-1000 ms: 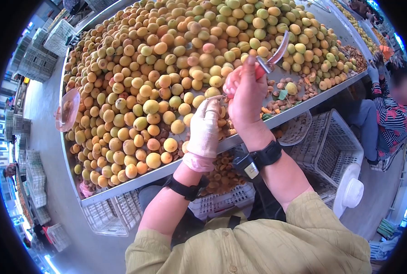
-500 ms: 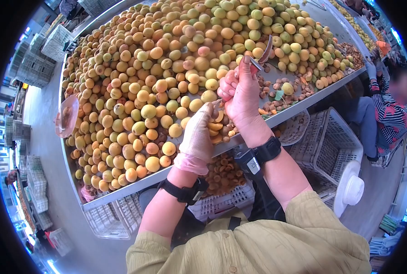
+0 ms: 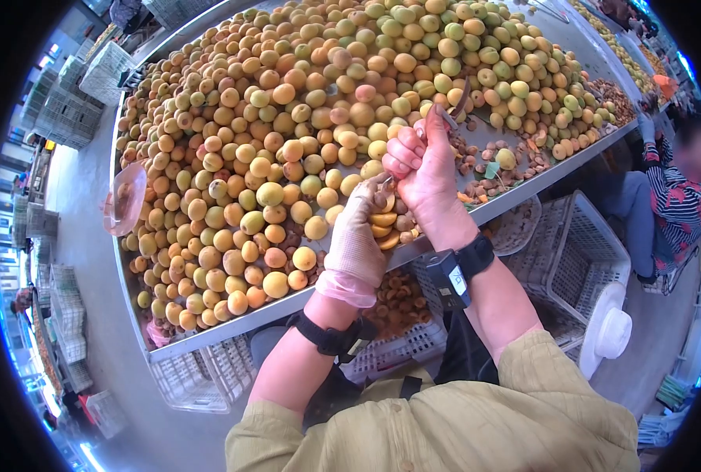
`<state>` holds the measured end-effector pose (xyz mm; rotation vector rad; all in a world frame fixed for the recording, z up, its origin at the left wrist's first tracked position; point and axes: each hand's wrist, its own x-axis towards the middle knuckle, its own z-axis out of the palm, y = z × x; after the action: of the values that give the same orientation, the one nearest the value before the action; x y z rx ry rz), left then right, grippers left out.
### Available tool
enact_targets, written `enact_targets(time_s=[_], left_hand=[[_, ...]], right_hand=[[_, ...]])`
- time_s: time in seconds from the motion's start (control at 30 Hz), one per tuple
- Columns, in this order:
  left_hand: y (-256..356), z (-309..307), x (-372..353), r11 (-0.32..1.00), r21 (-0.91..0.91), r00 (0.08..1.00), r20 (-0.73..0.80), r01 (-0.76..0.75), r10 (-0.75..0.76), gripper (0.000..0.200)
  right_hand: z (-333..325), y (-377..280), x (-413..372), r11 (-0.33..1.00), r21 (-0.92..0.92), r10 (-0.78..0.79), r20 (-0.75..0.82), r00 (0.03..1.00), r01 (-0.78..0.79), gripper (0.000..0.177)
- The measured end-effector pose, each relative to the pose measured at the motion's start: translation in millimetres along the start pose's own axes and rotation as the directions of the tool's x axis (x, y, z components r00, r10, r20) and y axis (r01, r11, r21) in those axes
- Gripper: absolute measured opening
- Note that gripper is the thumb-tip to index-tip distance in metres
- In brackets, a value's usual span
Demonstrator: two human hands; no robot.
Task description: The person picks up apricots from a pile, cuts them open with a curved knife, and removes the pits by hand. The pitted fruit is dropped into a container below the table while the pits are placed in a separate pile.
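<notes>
"What do you see at the hands?"

"From my far seat, through the head camera, I see the right hand (image 3: 427, 161) folded as a fist, with its thumb up. It is holding a curved knife (image 3: 464, 98): the blade comes out above the fist, and the handle is hidden by the fingers."

"And the left hand?"

"The left hand (image 3: 357, 236) wears a pale glove. It is just beside the right one, with its fingers bent narrowly toward the fist. Whether something is pinched there, I cannot tell."

"Where is the fruit?"

"The large heap of whole fruits (image 3: 287, 94) spreads beyond both hands and also far to the left of them. Some cut pieces (image 3: 383, 223) lie between the two hands. To the right of the fist, brown pits (image 3: 523, 161) are scattered on the table (image 3: 547, 174)."

"What is lower?"

"Nearer to the body than the hands, between the two forearms, a white crate (image 3: 402, 346) contains cut halves (image 3: 394, 307). Well to the right of the right forearm I notice a white hat (image 3: 612, 330), and farther that way another person (image 3: 677, 197) sits."
</notes>
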<state>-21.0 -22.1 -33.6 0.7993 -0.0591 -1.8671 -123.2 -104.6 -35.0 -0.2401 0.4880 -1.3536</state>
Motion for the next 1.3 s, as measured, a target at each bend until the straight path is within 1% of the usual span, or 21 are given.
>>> enact_targets(time_s=[0.07,0.17,0.2,0.27,0.3,0.33,0.4,0.47,0.53,0.57,0.6,0.63,0.67,0.77,0.83,0.87,0.93,1.07,1.1,1.13,1.3], left_hand=[[2.7,-4.0,2.7,1.0,-0.014,0.999,0.033,-0.026,0.027,0.033],[19.6,-8.4,6.7,0.994,0.052,0.994,-0.057,-0.095,0.098,0.034],[22.7,-9.3,5.9,0.994,0.05,0.993,-0.057,-0.1,0.103,0.034],[26.6,-10.4,4.8,0.988,0.064,0.987,-0.071,-0.142,0.146,0.03],[28.0,-11.1,5.6,0.988,0.062,0.987,-0.071,-0.141,0.145,0.03],[28.9,-11.8,7.0,0.966,0.158,0.976,-0.045,-0.204,0.214,0.029],[29.9,-9.6,7.0,0.93,0.249,0.96,-0.009,-0.269,0.28,0.027],[31.2,-8.5,1.2,0.933,0.264,0.964,-0.04,-0.244,0.263,0.026],[33.0,-9.2,3.0,0.935,0.246,0.962,-0.034,-0.254,0.27,0.028],[35.1,-7.9,3.3,0.96,0.156,0.969,-0.049,-0.234,0.244,0.029],[36.9,-7.1,3.4,0.975,0.064,0.974,-0.061,-0.213,0.217,0.03],[38.6,-6.7,4.7,0.974,0.065,0.973,-0.058,-0.218,0.222,0.03],[39.9,-7.2,5.8,0.972,0.074,0.973,-0.03,-0.224,0.227,0.031],[42.3,-7.8,4.8,0.971,0.097,0.976,-0.001,-0.217,0.218,0.037],[45.1,-16.2,5.8,0.966,0.131,0.972,-0.051,-0.221,0.229,0.038],[46.5,-18.3,7.4,0.96,0.166,0.966,-0.093,-0.224,0.241,0.039],[45.3,-13.6,7.7,0.957,0.178,0.94,-0.212,-0.231,0.266,0.039],[38.8,-25.3,7.2,0.976,0.141,0.984,0.086,-0.165,0.154,0.04],[31.5,-14.4,5.8,0.978,0.125,0.977,-0.111,-0.17,0.184,0.039],[29.4,-14.0,1.2,0.977,0.165,0.991,0.011,-0.135,0.135,0.039],[15.9,-3.6,-10.9,0.919,0.379,0.994,0.064,-0.109,0.092,0.046]], right_hand=[[4.6,-9.8,-2.1,0.999,0.008,-0.043,0.077,0.996,0.043,0.043],[5.4,-25.9,-2.4,0.965,-0.236,-0.081,0.135,0.988,0.111,0.036],[5.0,-23.2,-3.5,0.965,-0.237,-0.078,0.139,0.987,0.109,0.036],[5.1,-14.3,-12.4,0.757,-0.653,0.079,0.069,0.994,-0.015,0.026],[4.6,-10.8,-16.1,0.607,-0.795,0.119,0.106,0.987,0.013,0.023],[6.8,-3.5,-20.5,0.456,-0.875,0.099,0.232,0.968,0.163,0.028],[9.8,0.6,-25.8,0.224,-0.952,0.169,0.251,0.953,0.211,0.033],[6.5,4.5,-25.7,0.202,-0.948,0.159,0.278,0.947,0.245,0.031],[1.9,7.4,-25.9,0.038,-0.88,0.059,0.475,0.878,0.473,0.026],[1.7,7.4,-27.1,0.042,-0.88,0.062,0.475,0.878,0.473,0.026],[2.3,6.0,-28.1,0.396,-0.87,0.073,0.348,0.935,0.293,0.023],[4.0,2.9,-27.8,0.689,-0.72,0.13,0.229,0.965,0.078,0.021],[6.9,-1.9,-28.5,0.73,-0.682,0.138,0.19,0.972,0.03,0.019],[4.2,-14.9,-25.0,0.726,-0.685,0.216,0.153,0.964,-0.054,0.02],[11.8,-21.1,-28.8,0.332,-0.942,0.27,0.042,0.962,-0.052,0.021],[-6.4,-11.3,-21.7,0.356,-0.934,0.222,0.108,0.969,0.022,0.023],[-10.2,-1.2,-22.9,0.194,-0.948,-0.088,0.24,0.967,0.253,0.025],[3.1,9.3,-36.5,0.381,-0.861,-0.136,0.308,0.942,0.337,0.022],[3.3,11.5,-35.5,0.398,-0.847,-0.155,0.317,0.936,0.353,0.02],[4.2,12.0,-36.8,0.438,-0.818,-0.215,0.306,0.928,0.371,0.019],[-3.9,1.2,-26.2,0.805,-0.578,-0.152,0.014,0.988,0.132,0.014]])
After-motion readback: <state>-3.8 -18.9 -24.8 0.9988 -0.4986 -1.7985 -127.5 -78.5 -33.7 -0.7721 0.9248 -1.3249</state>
